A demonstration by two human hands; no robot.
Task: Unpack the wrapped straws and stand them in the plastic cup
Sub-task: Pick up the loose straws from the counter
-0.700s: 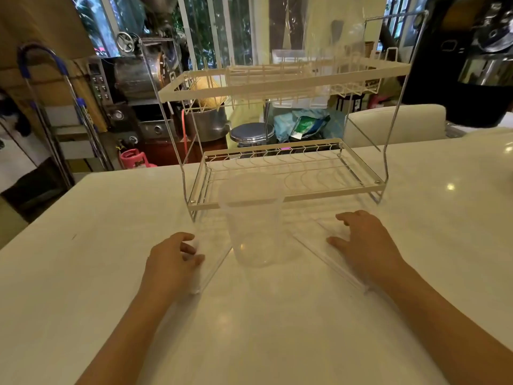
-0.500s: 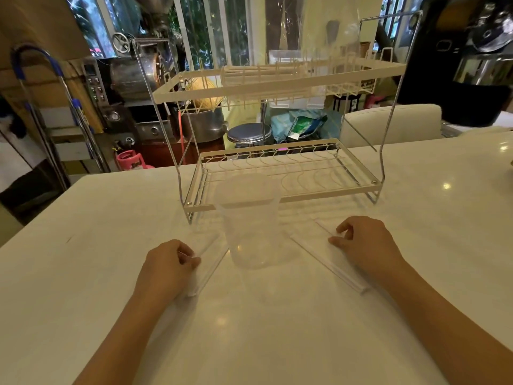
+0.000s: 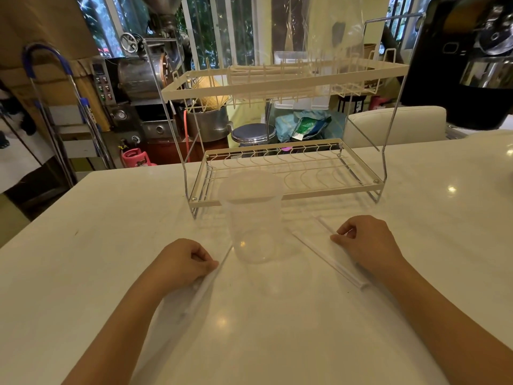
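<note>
A clear plastic cup (image 3: 251,218) stands upright and empty on the white table (image 3: 83,273), right in front of me. Left of it lies a wrapped straw (image 3: 206,284), slanting toward the cup's base. My left hand (image 3: 180,263) has its fingertips pinched on the straw's upper part. Right of the cup lie two or three wrapped straws (image 3: 327,258), slanting away to the far left. My right hand (image 3: 366,241) rests on them with thumb and fingers pinched on one.
A cream two-tier wire rack (image 3: 283,173) stands just behind the cup, its upper shelf overhead. Beyond the table's far edge are a stool (image 3: 252,133), metal machines, a pink canister (image 3: 137,158) and a white chair back (image 3: 394,125).
Both hands went from lying flat on the wrapped straws to curled fingers pinching them. The left hand slid slightly toward me. The cup has not moved.
</note>
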